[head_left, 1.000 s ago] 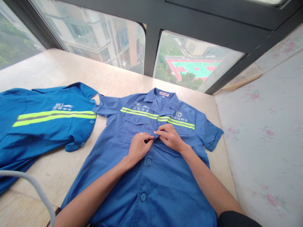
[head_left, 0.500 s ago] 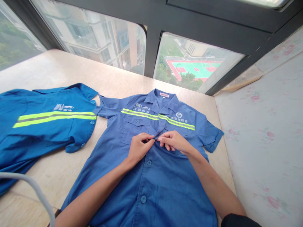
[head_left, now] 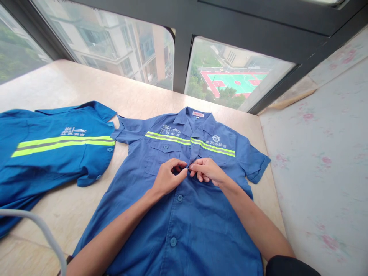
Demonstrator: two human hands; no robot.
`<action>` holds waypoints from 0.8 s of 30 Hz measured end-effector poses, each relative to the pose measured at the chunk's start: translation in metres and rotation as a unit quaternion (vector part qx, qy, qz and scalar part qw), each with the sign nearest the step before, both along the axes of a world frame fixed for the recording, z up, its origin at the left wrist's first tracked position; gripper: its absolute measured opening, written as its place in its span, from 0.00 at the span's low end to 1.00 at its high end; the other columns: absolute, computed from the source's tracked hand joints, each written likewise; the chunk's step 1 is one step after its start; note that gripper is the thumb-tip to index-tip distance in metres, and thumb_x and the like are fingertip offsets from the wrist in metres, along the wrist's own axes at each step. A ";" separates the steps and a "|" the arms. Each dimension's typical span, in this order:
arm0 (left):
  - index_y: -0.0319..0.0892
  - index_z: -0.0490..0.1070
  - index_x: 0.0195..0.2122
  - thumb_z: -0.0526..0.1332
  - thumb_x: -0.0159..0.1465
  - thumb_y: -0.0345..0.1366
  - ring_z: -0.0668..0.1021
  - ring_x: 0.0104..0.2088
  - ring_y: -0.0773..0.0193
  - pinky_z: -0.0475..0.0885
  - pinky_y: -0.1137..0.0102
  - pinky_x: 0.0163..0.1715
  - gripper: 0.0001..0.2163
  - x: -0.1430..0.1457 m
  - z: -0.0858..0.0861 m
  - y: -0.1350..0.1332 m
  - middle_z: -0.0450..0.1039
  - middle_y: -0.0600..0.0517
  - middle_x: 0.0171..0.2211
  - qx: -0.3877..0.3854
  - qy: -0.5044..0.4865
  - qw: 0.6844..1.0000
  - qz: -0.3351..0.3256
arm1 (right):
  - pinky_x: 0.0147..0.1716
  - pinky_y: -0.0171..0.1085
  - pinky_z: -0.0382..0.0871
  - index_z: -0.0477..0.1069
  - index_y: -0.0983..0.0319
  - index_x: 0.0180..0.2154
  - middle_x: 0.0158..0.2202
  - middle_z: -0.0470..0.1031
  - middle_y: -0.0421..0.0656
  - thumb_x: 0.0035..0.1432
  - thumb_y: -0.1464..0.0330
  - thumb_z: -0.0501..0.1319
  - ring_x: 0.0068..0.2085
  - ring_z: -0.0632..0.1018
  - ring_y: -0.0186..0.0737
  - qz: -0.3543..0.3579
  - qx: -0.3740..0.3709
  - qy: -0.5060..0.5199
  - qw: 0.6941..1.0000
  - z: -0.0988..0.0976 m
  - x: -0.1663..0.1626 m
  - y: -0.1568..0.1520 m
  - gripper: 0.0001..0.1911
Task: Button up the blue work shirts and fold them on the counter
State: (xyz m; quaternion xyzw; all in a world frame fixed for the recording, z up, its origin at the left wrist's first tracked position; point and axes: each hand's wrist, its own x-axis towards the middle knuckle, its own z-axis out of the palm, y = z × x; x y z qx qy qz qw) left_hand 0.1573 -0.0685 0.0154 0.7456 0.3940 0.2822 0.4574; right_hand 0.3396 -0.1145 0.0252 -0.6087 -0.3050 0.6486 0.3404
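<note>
A blue short-sleeved work shirt (head_left: 143,207) lies spread out before me, collar toward the window, a yellow-green reflective stripe across its chest. Two buttons lower on its front sit fastened in the placket. At mid-chest my left hand (head_left: 169,175) pinches the front edge between thumb and index finger. From the other side, my right hand (head_left: 207,171) pinches the same placket, its fingertips almost touching the left thumb. The button at that spot is mostly hidden by my fingers.
A second blue work shirt (head_left: 57,165) lies at the left, its edge by the first shirt's sleeve. A pale curved tube (head_left: 43,226) crosses the lower left corner. Window frames (head_left: 181,57) bound the pale ledge (head_left: 86,84) behind; a flowered wall (head_left: 322,172) stands at the right.
Both hands stay at the same spot on the placket with small finger shifts. The whole view has moved slightly; the shirts lie as before.
</note>
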 end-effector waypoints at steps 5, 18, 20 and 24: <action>0.43 0.76 0.35 0.62 0.62 0.36 0.76 0.30 0.66 0.70 0.71 0.33 0.05 -0.002 0.000 0.000 0.77 0.52 0.31 0.048 0.017 0.999 0.005 | 0.08 0.25 0.50 0.73 0.65 0.25 0.24 0.79 0.40 0.46 0.61 0.68 0.13 0.66 0.23 0.008 0.005 0.000 1.000 0.001 0.000 0.000 0.13; 0.42 0.74 0.26 0.61 0.59 0.34 0.74 0.25 0.67 0.65 0.73 0.27 0.06 -0.001 -0.002 0.009 0.75 0.54 0.24 0.038 0.078 0.996 0.019 | 0.09 0.25 0.51 0.72 0.64 0.25 0.20 0.75 0.37 0.48 0.62 0.65 0.13 0.63 0.23 0.020 0.027 -0.044 0.998 -0.003 -0.003 -0.001 0.11; 0.42 0.74 0.26 0.61 0.59 0.34 0.73 0.24 0.67 0.65 0.73 0.27 0.06 -0.002 -0.001 0.010 0.75 0.55 0.23 0.031 0.084 0.995 0.032 | 0.09 0.25 0.51 0.73 0.64 0.26 0.21 0.75 0.36 0.48 0.63 0.64 0.13 0.64 0.23 0.021 0.027 -0.042 0.999 -0.003 -0.003 -0.001 0.10; 0.43 0.73 0.27 0.61 0.60 0.35 0.74 0.26 0.65 0.65 0.71 0.28 0.06 -0.006 0.001 0.011 0.75 0.54 0.25 0.055 0.119 0.991 0.025 | 0.09 0.24 0.51 0.72 0.64 0.27 0.21 0.75 0.36 0.49 0.62 0.64 0.14 0.64 0.23 0.022 0.028 -0.032 0.999 -0.004 -0.001 -0.002 0.10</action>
